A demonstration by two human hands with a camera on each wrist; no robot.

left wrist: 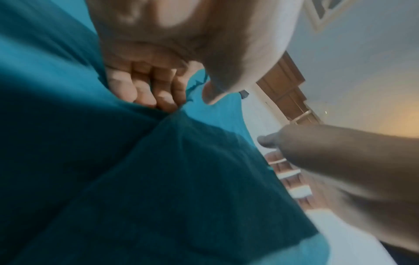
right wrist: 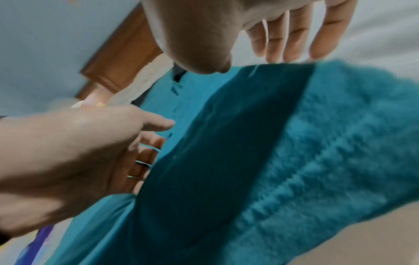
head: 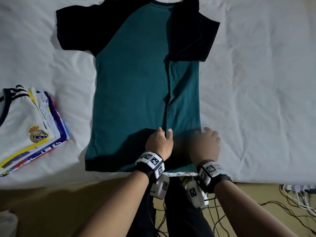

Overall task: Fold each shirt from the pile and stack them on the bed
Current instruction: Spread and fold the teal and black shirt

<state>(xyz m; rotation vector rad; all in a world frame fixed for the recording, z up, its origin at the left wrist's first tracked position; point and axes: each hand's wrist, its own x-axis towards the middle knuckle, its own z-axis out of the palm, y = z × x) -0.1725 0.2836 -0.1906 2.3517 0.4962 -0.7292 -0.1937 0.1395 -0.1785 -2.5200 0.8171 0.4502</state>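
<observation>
Teal shirt (head: 133,86) lies flat at frame centre on the bed (head: 256,82). Left hand (head: 159,142) pinches its folded edge near the hem; right hand (head: 205,144), blurred, fingers extended, empty. Folded stack (head: 30,127) at left.

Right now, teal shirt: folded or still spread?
Partly folded: teal shirt has its right side and sleeve turned in; left sleeve lies spread flat.

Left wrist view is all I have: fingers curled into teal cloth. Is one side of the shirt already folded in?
Observer: Yes, the right side of the teal shirt is folded over, its black right sleeve lying on the body.
Operator: And the other sleeve?
Observer: The left sleeve lies spread flat on the white sheet.
Operator: Any finished shirts?
Observer: A folded stack sits left of it, a white crested jersey on top.
</observation>
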